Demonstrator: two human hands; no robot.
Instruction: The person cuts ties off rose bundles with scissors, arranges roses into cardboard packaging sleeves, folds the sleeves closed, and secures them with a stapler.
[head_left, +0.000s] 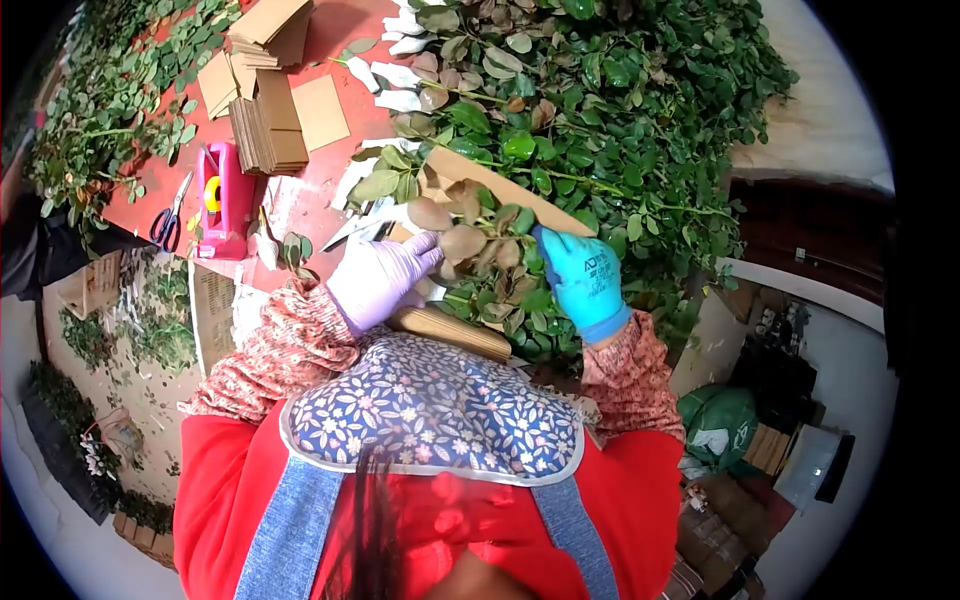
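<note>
My left hand (380, 280), in a lilac glove, is closed at the flower end of a bunch of leafy stems (485, 245) with green and brownish leaves. White-wrapped heads (398, 213) lie close to its fingers. My right hand (585, 280), in a turquoise glove with a dark blue palm, curls around the leafy side of the same bunch. Behind the bunch lies a flat cardboard sheet (510, 190), partly covered by leaves. A curved piece of corrugated cardboard (455, 334) sits under the bunch, near my apron. The fingertips of both hands are partly hidden.
A large heap of leafy stems (620, 120) covers the right side of the red table (345, 60). At left are cardboard stacks (268, 125), a pink tape dispenser (228, 200) and scissors (170, 215). More foliage (110, 110) lies farther left.
</note>
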